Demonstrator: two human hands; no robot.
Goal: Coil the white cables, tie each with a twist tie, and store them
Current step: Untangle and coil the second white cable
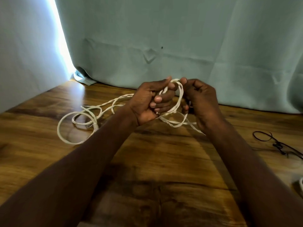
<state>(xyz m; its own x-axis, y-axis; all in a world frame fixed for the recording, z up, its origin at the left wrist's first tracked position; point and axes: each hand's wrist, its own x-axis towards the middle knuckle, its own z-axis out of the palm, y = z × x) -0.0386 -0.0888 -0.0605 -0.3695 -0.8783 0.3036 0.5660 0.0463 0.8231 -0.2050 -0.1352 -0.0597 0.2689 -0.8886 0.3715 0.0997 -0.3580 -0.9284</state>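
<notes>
the left hand is curled around a few loops of the white cable, and the right hand pinches the top of the same loops, just beside the left fingertips. both hands are raised a little above the desk, close to each other in the middle of the view.

the relation that matters is where the loose part lies. from the left hand the free length runs away to the left and lies on the desk in wide, untidy rings, with a plug end near the left forearm. so the slack is on the left side, while the right hand is the one free to wind; a short strand also hangs under the right hand.

i judge the coil is only begun, because most of the cable is not yet gathered. the dark twist ties lie on the desk to the right, well apart from the hands and nearer to the right arm.
</notes>
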